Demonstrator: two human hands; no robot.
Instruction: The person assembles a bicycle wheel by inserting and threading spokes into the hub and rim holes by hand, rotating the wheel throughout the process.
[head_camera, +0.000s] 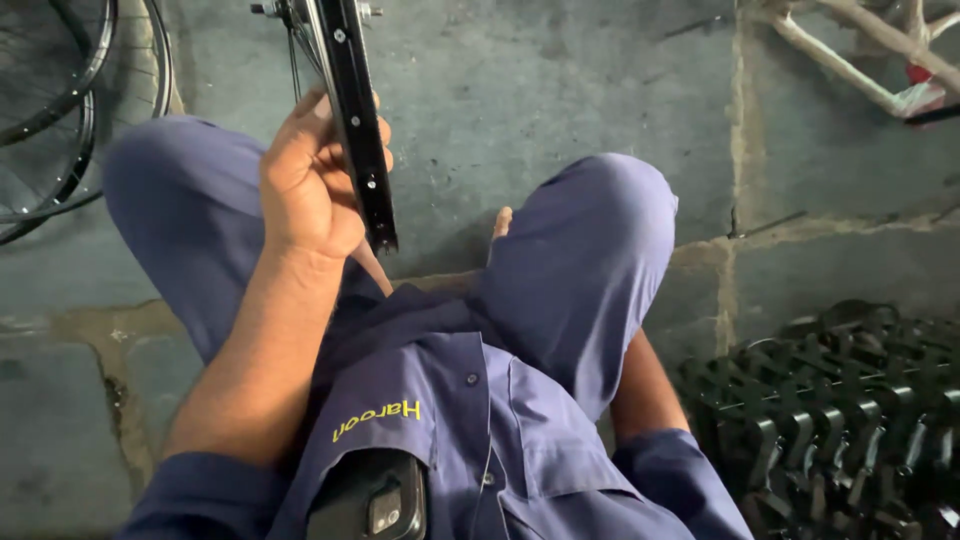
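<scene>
My left hand grips a black bicycle wheel rim that stands upright between my knees, its edge toward me and small spoke holes showing along it. The wheel's hub and axle show at the top edge with thin spokes running down. My right hand is almost wholly hidden behind my right knee; only a fingertip shows, and my right forearm runs down under the thigh. I am sitting in blue work clothes over a grey concrete floor.
Spoked bicycle wheels lie on the floor at the far left. A pile of black metal parts fills the lower right. A white bicycle frame lies at the top right. A dark phone sits in my chest pocket.
</scene>
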